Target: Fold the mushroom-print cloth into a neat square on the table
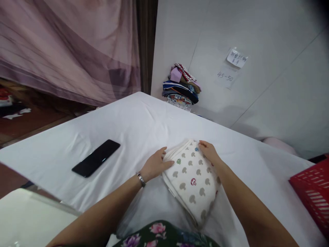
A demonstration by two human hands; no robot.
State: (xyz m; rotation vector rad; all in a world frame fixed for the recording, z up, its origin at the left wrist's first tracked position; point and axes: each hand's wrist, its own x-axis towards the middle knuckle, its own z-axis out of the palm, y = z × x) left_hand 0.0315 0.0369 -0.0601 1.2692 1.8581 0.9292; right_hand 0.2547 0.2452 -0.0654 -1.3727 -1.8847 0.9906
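Note:
A folded white cloth (196, 187) printed with grey, green, blue and red mushrooms lies on the white-covered table close to my body. My left hand (155, 166) grips its left edge, thumb on top and fingers at the side of the folded layers. At the far right corner, my right hand (209, 152) holds the cloth, its fingertips partly hidden by the hand. Several layers show along the cloth's left edge.
A black phone (96, 158) lies on the table (133, 120) to the left. Folded clothes (181, 85) are stacked by the wall behind. A red plastic basket (315, 192) stands at the right. A pink curtain (77, 44) hangs at the back left.

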